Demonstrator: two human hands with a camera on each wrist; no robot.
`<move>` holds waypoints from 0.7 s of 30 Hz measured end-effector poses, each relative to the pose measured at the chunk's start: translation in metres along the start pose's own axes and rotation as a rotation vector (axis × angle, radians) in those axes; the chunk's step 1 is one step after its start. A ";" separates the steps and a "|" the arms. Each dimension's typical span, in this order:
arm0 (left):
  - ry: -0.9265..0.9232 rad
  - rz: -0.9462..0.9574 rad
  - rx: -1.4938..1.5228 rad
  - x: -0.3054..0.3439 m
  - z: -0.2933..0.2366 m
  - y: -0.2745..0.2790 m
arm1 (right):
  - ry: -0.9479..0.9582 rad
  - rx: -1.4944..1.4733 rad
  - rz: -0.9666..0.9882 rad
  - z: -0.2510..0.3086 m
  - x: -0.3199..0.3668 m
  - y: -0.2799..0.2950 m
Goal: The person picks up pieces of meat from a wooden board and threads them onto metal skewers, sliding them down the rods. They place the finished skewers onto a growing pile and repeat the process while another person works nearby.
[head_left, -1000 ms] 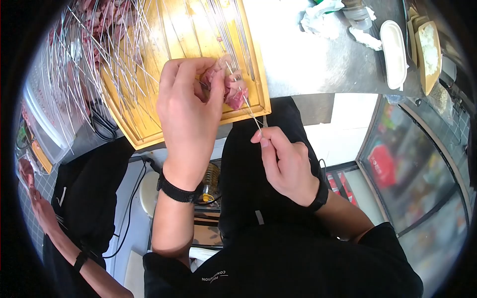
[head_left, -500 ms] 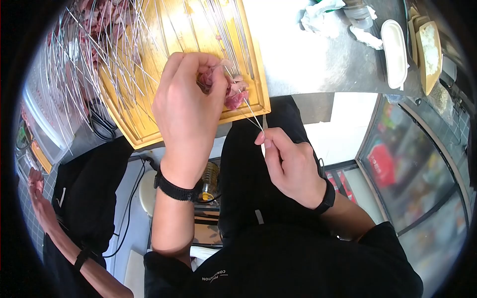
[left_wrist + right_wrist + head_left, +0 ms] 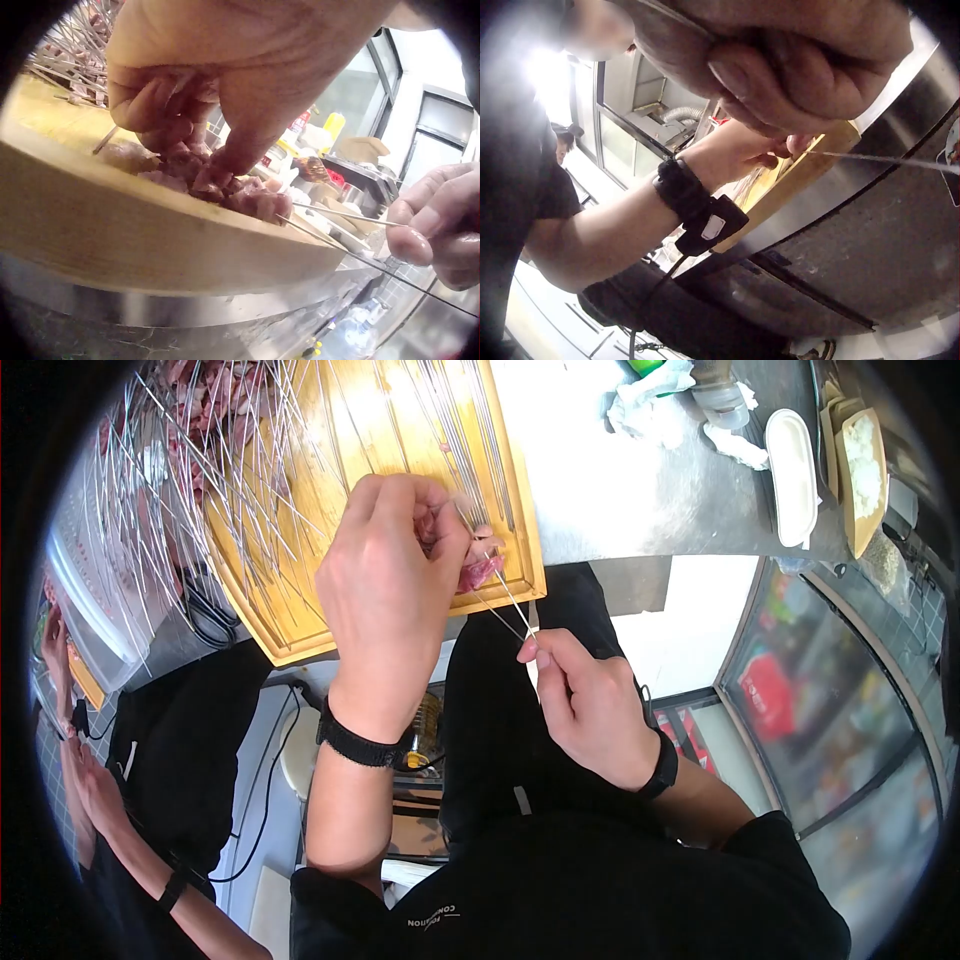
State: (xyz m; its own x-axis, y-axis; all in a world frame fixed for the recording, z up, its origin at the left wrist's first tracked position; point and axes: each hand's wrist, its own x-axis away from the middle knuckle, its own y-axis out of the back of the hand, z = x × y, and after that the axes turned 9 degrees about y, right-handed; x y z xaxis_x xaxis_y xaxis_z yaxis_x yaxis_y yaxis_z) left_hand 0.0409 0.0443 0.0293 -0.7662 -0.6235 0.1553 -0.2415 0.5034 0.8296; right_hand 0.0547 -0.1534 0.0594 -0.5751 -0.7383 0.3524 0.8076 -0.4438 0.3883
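At the tray's near right corner, my left hand pinches pink meat pieces with curled fingers. The wooden tray lies beneath them. My right hand, past the tray's edge, pinches the end of a thin metal skewer that runs into the meat. A second thin skewer crosses near the fingertips. In the left wrist view the meat lies along the tray edge under my left hand, and two skewers come out toward my right hand.
Many loose skewers fan over the tray's left part, beside a pile of raw meat. Several skewers lie along its right side. Crumpled tissue, a white oblong dish and a box of white food stand right. Another person's arms are at far left.
My right hand has moved slightly down and right, away from the tray, still holding the skewer. My left hand has shifted a little over the meat. The other person's arms have moved.
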 end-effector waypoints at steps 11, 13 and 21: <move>-0.092 -0.053 0.028 0.006 0.014 -0.006 | 0.104 0.024 -0.049 -0.009 -0.016 -0.007; -0.032 0.006 0.060 0.006 0.014 -0.004 | 0.111 0.069 -0.033 -0.008 -0.017 -0.005; 0.052 -0.043 0.100 0.007 0.010 -0.004 | 0.112 0.091 -0.036 -0.006 -0.014 -0.003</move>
State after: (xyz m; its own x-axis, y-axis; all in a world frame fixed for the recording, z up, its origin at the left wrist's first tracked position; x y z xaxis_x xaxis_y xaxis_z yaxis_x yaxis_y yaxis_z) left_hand 0.0305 0.0444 0.0217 -0.7228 -0.6746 0.1502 -0.3340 0.5313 0.7786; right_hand 0.0610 -0.1442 0.0484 -0.5811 -0.7771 0.2418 0.7689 -0.4268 0.4761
